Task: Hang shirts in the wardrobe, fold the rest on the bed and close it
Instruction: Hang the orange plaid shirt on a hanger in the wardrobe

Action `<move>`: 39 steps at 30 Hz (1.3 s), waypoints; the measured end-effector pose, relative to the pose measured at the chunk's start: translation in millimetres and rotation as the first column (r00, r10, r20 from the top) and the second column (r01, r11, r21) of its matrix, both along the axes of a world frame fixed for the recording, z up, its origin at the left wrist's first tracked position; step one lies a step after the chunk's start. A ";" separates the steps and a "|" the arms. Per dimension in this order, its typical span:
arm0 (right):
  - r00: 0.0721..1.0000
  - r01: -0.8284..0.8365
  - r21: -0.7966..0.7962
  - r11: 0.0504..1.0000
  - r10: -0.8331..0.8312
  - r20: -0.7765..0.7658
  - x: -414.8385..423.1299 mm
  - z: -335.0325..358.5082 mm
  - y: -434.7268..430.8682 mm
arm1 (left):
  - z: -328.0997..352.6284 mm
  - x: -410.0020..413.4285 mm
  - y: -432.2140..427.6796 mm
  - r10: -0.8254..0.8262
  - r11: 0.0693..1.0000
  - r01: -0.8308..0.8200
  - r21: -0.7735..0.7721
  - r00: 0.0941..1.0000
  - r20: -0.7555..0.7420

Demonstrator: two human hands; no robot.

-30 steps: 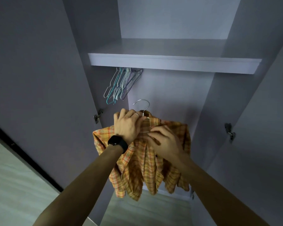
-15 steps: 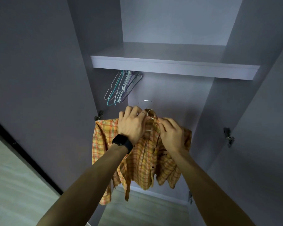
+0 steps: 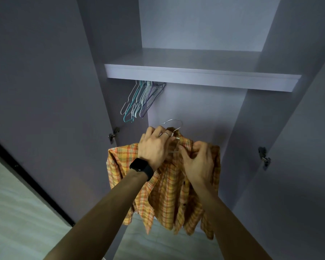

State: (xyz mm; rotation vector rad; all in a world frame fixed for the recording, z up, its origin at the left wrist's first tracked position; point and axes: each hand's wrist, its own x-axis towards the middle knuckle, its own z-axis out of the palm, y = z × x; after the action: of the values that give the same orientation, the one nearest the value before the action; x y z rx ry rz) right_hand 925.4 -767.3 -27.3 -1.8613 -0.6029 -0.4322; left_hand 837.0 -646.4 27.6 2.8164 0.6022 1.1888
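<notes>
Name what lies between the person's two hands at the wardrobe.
The head view shows the collar of the plaid shirt and the neck of the wire hanger between the left hand and right hand.

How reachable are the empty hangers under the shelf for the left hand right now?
Probably not yet: the left hand grips the wire hanger carrying the plaid shirt. The path itself looks free; the empty hangers hang above-left of it with nothing between.
</notes>
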 end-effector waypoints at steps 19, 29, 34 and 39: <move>0.943 -0.298 -0.294 0.908 0.327 0.056 33.9 33.0 -24.5 | 27.8 7.2 16.9 -0.146 0.979 0.101 -0.178 0.954 -0.262; 0.831 -0.331 -0.702 0.630 0.547 0.099 85.2 27.9 -36.8 | 15.0 9.1 16.6 -0.167 0.925 0.042 -0.378 0.938 -0.304; 0.848 -0.341 -0.704 0.622 0.528 0.056 89.1 20.4 -34.8 | -2.9 24.9 13.9 -0.167 0.888 0.044 -0.457 0.958 -0.232; 0.922 -0.254 -0.674 0.694 0.383 0.047 89.6 4.8 -36.8 | -12.2 53.0 27.3 -0.206 0.903 0.070 -0.425 0.936 -0.284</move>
State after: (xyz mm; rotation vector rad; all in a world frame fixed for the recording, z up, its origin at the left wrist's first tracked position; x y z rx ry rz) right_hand 1015.0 -804.1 -22.6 -2.3267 -1.3269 -0.1539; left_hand 890.0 -619.1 15.4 2.6394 0.5674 0.4990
